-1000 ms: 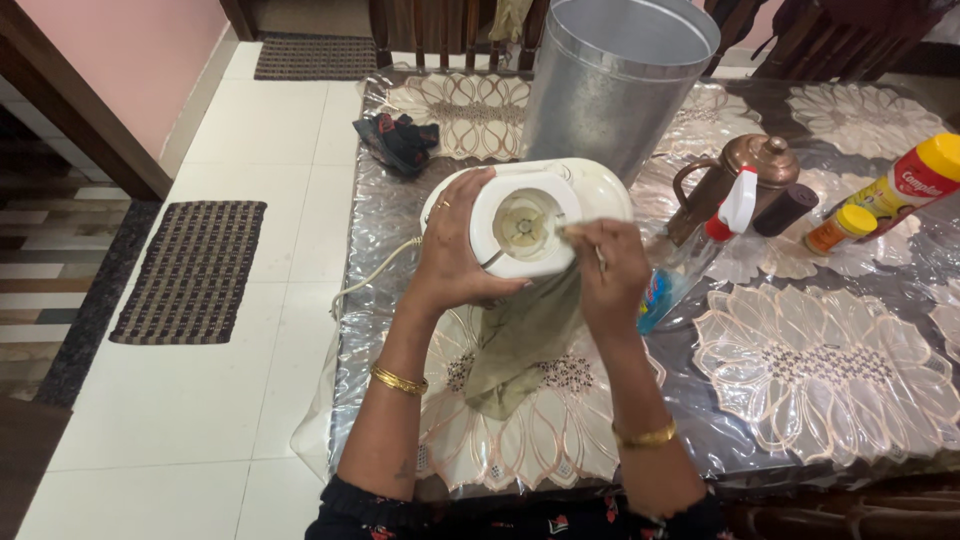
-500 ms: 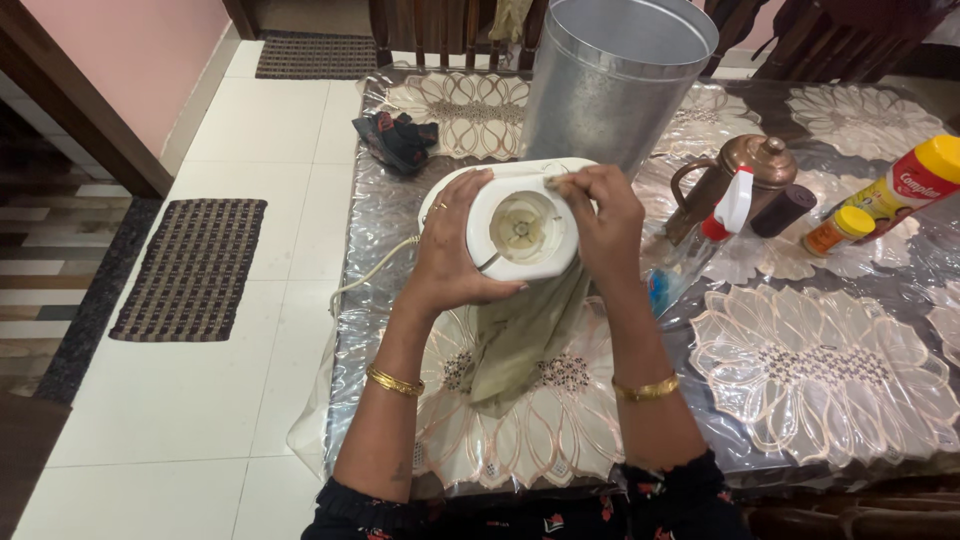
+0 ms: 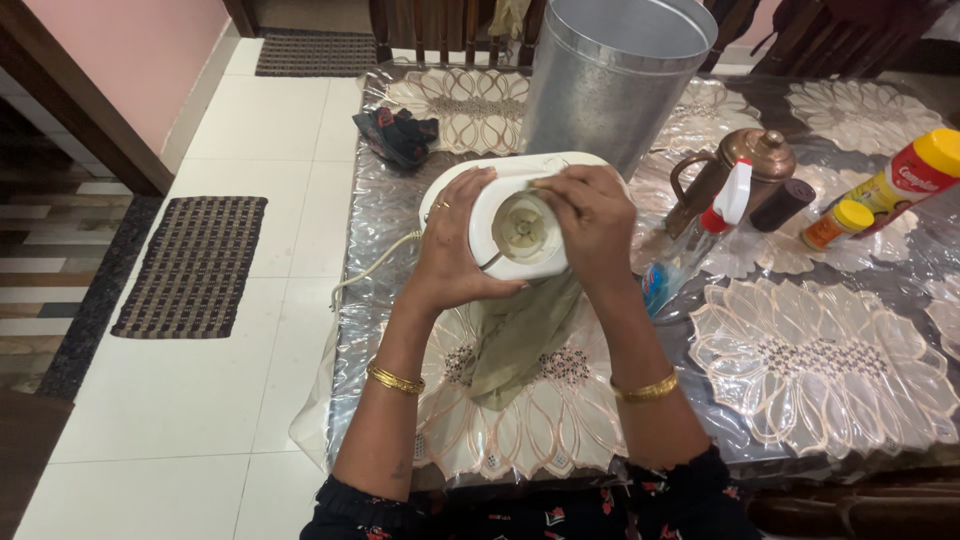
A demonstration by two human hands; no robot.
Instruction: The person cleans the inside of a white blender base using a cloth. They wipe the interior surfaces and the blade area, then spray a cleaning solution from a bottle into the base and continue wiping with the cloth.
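Your left hand (image 3: 452, 252) grips the left side of the white mixer base (image 3: 515, 215), fingers curled round its edge, palm against the casing. The base is tipped so that its round drive socket faces up toward you; it sits on the table (image 3: 800, 440) near the left edge, in front of the tall metal bin (image 3: 610, 75).

Your right hand (image 3: 590, 225) is closed on an olive cloth (image 3: 520, 335) and presses it against the upper right rim of the base. The fingers cover that part of the rim. The rest of the cloth hangs down from under the base and lies on the floral table cover between your 2 forearms.

A pale cord (image 3: 375, 270) leaves the base on the left side and runs down over the table edge.

Items to the right of the base:
1. A spray bottle (image 3: 695, 245) with a white and red trigger head, just beside your right hand.
2. A copper jug (image 3: 735, 170) behind the spray bottle, touching it in this view.
3. A dark cylinder (image 3: 783, 205) lying beside the jug.
4. A small orange jar (image 3: 838, 224) with a yellow lid.
5. A large red and yellow jar (image 3: 915, 175) at the right edge, tilted.

A dark bundle (image 3: 398, 135) lies on the far left corner of the table. 2 woven mats lie on the white tiled floor (image 3: 230, 330), well apart from the table.
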